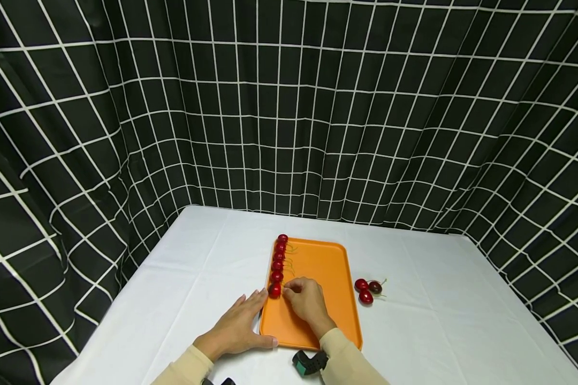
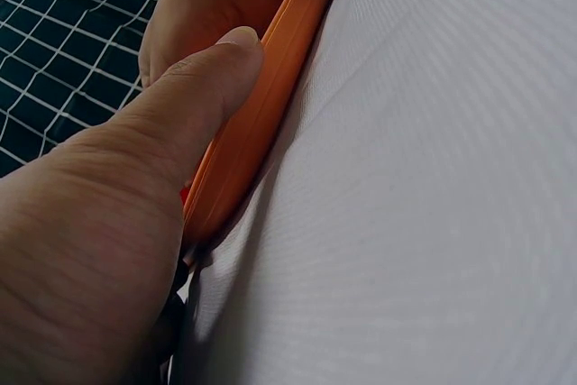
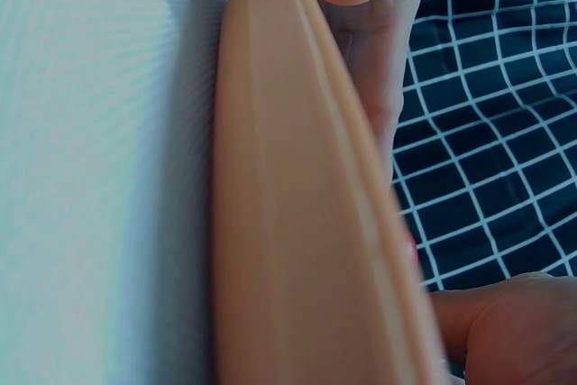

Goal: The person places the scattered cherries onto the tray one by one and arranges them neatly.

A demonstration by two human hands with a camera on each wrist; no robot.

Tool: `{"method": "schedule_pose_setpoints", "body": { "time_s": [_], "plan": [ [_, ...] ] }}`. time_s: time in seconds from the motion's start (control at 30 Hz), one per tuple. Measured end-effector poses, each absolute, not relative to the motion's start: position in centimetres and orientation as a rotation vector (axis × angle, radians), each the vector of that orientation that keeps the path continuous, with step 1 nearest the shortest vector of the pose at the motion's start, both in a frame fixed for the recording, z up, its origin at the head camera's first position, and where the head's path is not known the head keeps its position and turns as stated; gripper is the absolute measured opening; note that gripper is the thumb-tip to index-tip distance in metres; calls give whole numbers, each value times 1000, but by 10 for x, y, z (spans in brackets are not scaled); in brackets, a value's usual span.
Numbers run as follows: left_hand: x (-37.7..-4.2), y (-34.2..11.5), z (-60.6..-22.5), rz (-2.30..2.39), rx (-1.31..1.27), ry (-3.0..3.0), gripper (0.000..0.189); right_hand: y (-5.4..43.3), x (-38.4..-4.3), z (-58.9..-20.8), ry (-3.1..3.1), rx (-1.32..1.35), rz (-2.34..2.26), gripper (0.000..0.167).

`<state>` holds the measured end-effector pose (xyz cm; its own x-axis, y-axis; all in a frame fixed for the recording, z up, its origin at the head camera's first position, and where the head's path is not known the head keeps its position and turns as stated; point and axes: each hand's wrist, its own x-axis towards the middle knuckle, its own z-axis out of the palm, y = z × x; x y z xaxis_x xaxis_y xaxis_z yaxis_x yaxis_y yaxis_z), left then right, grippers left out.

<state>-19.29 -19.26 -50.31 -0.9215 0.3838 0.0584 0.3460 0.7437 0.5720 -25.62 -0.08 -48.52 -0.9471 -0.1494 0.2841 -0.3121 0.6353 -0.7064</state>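
Note:
An orange tray (image 1: 318, 267) lies on the white cloth, with a column of several red cherries (image 1: 277, 266) along its left edge, their thin stems pointing right. At the near end of the column, my right hand (image 1: 308, 302) has thumb and forefinger together right beside the lowest cherry (image 1: 274, 290), pinching it at its stem side; the stem is hidden by the fingers. My left hand (image 1: 241, 326) rests at the tray's lower left corner, fingers extended along the side and thumb on the near edge. The left wrist view shows that thumb (image 2: 225, 69) against the tray's rim (image 2: 261, 105).
Three more cherries (image 1: 366, 297), one darker, lie on the white tablecloth (image 1: 438, 321) to the right of the tray. A black cloth with a white grid (image 1: 298, 107) hangs behind and on both sides of the table.

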Motion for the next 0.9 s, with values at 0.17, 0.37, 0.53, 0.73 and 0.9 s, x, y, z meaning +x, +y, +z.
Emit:
{"method": "schedule_pose_setpoints", "body": {
  "time_s": [0.17, 0.37, 0.53, 0.73, 0.9],
  "plan": [
    [-193, -193, -503, 916, 600, 2875, 117, -1, -255, -484, -2646, 388, 1214, 5],
    [-192, -194, -503, 906, 602, 2877, 116, 0, -254, -481, -2637, 368, 1251, 5],
    [-192, -193, -504, 922, 601, 2869, 115, 3, -254, -480, -2637, 374, 1256, 5],
    [-192, -193, -504, 931, 591, 2861, 114, 17, -256, -468, -2602, 337, 1356, 9],
    [-192, -192, -502, 928, 587, 2859, 115, 52, -266, -442, -2426, 278, 1524, 11]
  ]
}}
